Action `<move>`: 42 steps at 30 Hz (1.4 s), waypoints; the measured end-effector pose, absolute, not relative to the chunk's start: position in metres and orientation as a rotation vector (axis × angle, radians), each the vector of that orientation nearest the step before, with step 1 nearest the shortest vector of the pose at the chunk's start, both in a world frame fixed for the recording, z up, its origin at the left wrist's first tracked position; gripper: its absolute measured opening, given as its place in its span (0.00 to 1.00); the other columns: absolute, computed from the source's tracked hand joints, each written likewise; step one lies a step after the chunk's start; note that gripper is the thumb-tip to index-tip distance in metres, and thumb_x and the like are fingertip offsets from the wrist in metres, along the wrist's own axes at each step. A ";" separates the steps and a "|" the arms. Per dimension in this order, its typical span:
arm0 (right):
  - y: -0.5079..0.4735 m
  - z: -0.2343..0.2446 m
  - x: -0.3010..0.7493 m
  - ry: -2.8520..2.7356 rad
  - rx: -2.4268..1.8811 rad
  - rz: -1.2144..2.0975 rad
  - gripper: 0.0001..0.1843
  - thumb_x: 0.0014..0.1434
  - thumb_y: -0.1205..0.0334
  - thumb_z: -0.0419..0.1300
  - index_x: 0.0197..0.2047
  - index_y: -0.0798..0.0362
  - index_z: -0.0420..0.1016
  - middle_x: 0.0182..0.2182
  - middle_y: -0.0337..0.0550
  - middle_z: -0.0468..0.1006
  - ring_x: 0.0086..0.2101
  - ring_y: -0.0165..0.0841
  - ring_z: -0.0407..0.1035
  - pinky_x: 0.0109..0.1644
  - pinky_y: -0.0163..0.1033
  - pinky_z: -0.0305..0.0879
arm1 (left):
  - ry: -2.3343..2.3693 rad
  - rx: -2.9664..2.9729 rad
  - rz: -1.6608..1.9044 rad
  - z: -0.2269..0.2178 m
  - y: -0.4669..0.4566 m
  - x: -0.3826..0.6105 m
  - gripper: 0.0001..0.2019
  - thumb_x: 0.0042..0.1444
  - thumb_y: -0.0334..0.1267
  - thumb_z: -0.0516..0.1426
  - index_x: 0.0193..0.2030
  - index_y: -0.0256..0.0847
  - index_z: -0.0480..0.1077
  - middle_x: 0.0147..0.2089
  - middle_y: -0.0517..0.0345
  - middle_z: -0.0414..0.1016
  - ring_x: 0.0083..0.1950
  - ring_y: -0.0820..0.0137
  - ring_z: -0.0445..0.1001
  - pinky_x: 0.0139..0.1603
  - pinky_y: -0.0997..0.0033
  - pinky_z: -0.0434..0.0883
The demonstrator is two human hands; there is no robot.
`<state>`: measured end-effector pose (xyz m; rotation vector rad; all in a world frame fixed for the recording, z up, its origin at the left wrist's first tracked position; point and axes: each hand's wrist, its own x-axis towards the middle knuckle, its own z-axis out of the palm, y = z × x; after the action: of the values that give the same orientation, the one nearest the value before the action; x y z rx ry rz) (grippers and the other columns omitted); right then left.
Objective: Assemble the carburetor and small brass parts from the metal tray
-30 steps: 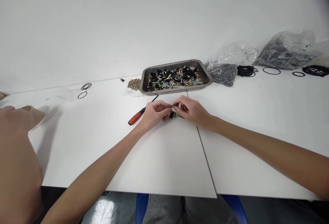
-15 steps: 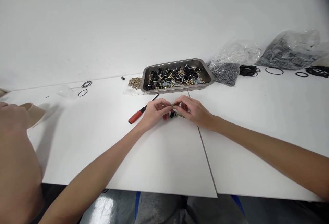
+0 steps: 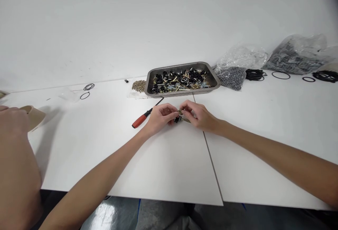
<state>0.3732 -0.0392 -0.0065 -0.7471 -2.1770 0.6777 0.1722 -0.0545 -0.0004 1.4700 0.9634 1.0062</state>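
Between the fingertips of both hands is a small brass-coloured metal part (image 3: 180,111), too small to name exactly. My left hand (image 3: 162,117) pinches it from the left, and my right hand (image 3: 195,115) pinches it from the right. Just below the fingers lies a black part (image 3: 177,119) with a brass-coloured strip reaching toward the right palm, partly hidden by the hands. A screwdriver (image 3: 141,119) with a red and black handle rests on the white table, left of my left hand, its shaft pointing at the tray.
A metal tray (image 3: 182,94) of mixed small parts stands behind my hands, beside a pile of brass-coloured pieces (image 3: 138,86). Plastic bags (image 3: 233,76) of grey parts and black rings (image 3: 255,74) lie at right. Another person's hand (image 3: 13,122) holds a beige roll (image 3: 35,117) at left.
The small metal part between my fingertips shows more now, and the fingertips sit slightly lower and farther right. The view has shifted a little.
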 end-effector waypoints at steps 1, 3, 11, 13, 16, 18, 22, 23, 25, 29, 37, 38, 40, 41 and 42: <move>-0.039 -0.006 0.373 -2.182 -0.751 0.696 0.01 0.64 0.66 0.51 0.40 0.53 0.63 0.27 0.36 0.66 0.25 0.26 0.57 0.29 0.33 0.54 | 0.968 1.476 0.998 0.000 -0.055 0.172 0.10 0.52 0.40 0.64 0.35 0.34 0.73 0.25 0.57 0.72 0.22 0.74 0.69 0.24 0.75 0.67; -0.040 -0.005 0.373 -2.195 -0.756 0.731 0.01 0.64 0.65 0.51 0.39 0.53 0.62 0.25 0.35 0.64 0.25 0.26 0.56 0.30 0.33 0.54 | 0.974 1.486 0.989 0.001 -0.055 0.172 0.10 0.52 0.40 0.64 0.35 0.34 0.73 0.26 0.57 0.73 0.22 0.74 0.70 0.24 0.75 0.67; -0.039 -0.001 0.374 -2.187 -0.751 0.928 0.03 0.64 0.63 0.53 0.39 0.53 0.62 0.24 0.34 0.64 0.24 0.26 0.56 0.29 0.33 0.52 | 0.968 1.479 0.989 0.001 -0.054 0.173 0.10 0.53 0.41 0.63 0.34 0.35 0.73 0.26 0.57 0.73 0.23 0.74 0.69 0.24 0.75 0.67; -0.039 -0.001 0.375 -2.171 -0.729 1.003 0.04 0.65 0.61 0.52 0.40 0.53 0.63 0.24 0.34 0.64 0.24 0.26 0.56 0.28 0.33 0.52 | 0.940 1.463 1.005 0.000 -0.054 0.173 0.11 0.53 0.42 0.64 0.34 0.35 0.73 0.25 0.57 0.72 0.22 0.74 0.69 0.24 0.74 0.68; -0.038 -0.002 0.376 -2.127 -0.672 1.059 0.06 0.67 0.61 0.50 0.41 0.53 0.64 0.26 0.35 0.65 0.24 0.25 0.56 0.28 0.33 0.53 | 0.922 1.439 1.027 -0.002 -0.053 0.173 0.12 0.52 0.42 0.64 0.34 0.35 0.73 0.26 0.56 0.73 0.22 0.74 0.69 0.24 0.73 0.68; -0.038 -0.002 0.376 -2.101 -0.667 1.061 0.07 0.67 0.62 0.48 0.41 0.53 0.65 0.27 0.36 0.66 0.24 0.25 0.57 0.29 0.32 0.54 | 0.931 1.426 1.023 -0.002 -0.053 0.172 0.12 0.52 0.42 0.64 0.35 0.35 0.73 0.27 0.55 0.74 0.23 0.73 0.69 0.25 0.73 0.68; -0.038 -0.004 0.375 -2.126 -0.755 1.048 0.05 0.66 0.61 0.51 0.42 0.52 0.65 0.25 0.35 0.67 0.24 0.25 0.58 0.28 0.31 0.54 | 0.920 1.407 1.029 -0.003 -0.052 0.171 0.12 0.52 0.42 0.65 0.34 0.35 0.73 0.26 0.56 0.73 0.22 0.73 0.69 0.25 0.73 0.68; -0.038 -0.004 0.374 -2.131 -0.774 1.044 0.06 0.66 0.60 0.51 0.42 0.52 0.65 0.25 0.35 0.67 0.24 0.25 0.58 0.28 0.31 0.54 | 0.911 1.401 1.035 -0.003 -0.052 0.171 0.12 0.52 0.42 0.64 0.34 0.35 0.73 0.27 0.56 0.73 0.22 0.74 0.69 0.25 0.73 0.68; -0.038 -0.004 0.374 -2.136 -0.794 1.033 0.07 0.66 0.58 0.52 0.42 0.52 0.65 0.26 0.35 0.69 0.25 0.25 0.59 0.28 0.32 0.54 | 0.893 1.381 1.041 -0.003 -0.052 0.171 0.12 0.52 0.42 0.64 0.35 0.34 0.72 0.29 0.54 0.75 0.22 0.74 0.69 0.25 0.73 0.68; -0.037 -0.005 0.373 -2.131 -0.801 1.011 0.07 0.66 0.58 0.52 0.42 0.52 0.66 0.28 0.36 0.71 0.25 0.25 0.61 0.29 0.31 0.56 | 0.865 1.350 1.031 -0.002 -0.052 0.171 0.11 0.53 0.41 0.64 0.35 0.33 0.72 0.30 0.54 0.75 0.23 0.74 0.69 0.26 0.73 0.68; -0.036 -0.008 0.372 -2.085 -0.863 0.851 0.05 0.65 0.61 0.52 0.42 0.53 0.66 0.28 0.37 0.71 0.25 0.25 0.61 0.29 0.32 0.57 | 0.836 1.263 1.046 -0.001 -0.050 0.170 0.13 0.52 0.42 0.64 0.34 0.33 0.71 0.33 0.51 0.76 0.23 0.74 0.70 0.26 0.72 0.67; -0.036 -0.008 0.372 -2.055 -0.883 0.837 0.06 0.65 0.60 0.53 0.42 0.53 0.65 0.28 0.37 0.71 0.24 0.25 0.62 0.29 0.32 0.57 | 0.838 1.236 1.054 0.000 -0.050 0.170 0.13 0.52 0.42 0.65 0.34 0.33 0.71 0.33 0.52 0.75 0.23 0.74 0.70 0.25 0.72 0.67; -0.036 -0.007 0.372 -1.993 -0.927 0.811 0.07 0.65 0.58 0.53 0.41 0.53 0.65 0.26 0.37 0.70 0.23 0.26 0.61 0.28 0.32 0.57 | 0.850 1.185 1.070 0.001 -0.049 0.169 0.13 0.51 0.41 0.66 0.34 0.33 0.71 0.32 0.53 0.74 0.22 0.74 0.70 0.25 0.72 0.67; -0.036 -0.006 0.372 -1.966 -0.946 0.795 0.08 0.65 0.57 0.54 0.41 0.53 0.65 0.26 0.37 0.70 0.23 0.26 0.62 0.28 0.32 0.57 | 0.857 1.162 1.079 0.002 -0.049 0.169 0.13 0.50 0.41 0.66 0.34 0.33 0.71 0.31 0.54 0.74 0.22 0.74 0.69 0.25 0.72 0.67; -0.036 -0.006 0.371 -1.946 -0.963 0.780 0.08 0.65 0.57 0.54 0.40 0.53 0.65 0.26 0.37 0.71 0.24 0.26 0.62 0.28 0.32 0.57 | 0.861 1.142 1.084 0.002 -0.049 0.169 0.13 0.50 0.40 0.66 0.34 0.33 0.71 0.29 0.55 0.73 0.22 0.75 0.69 0.24 0.72 0.67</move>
<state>0.3713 -0.0360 -0.0060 -0.9628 -1.9464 0.7805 0.1687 -0.0489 0.0023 1.1423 0.8613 1.0835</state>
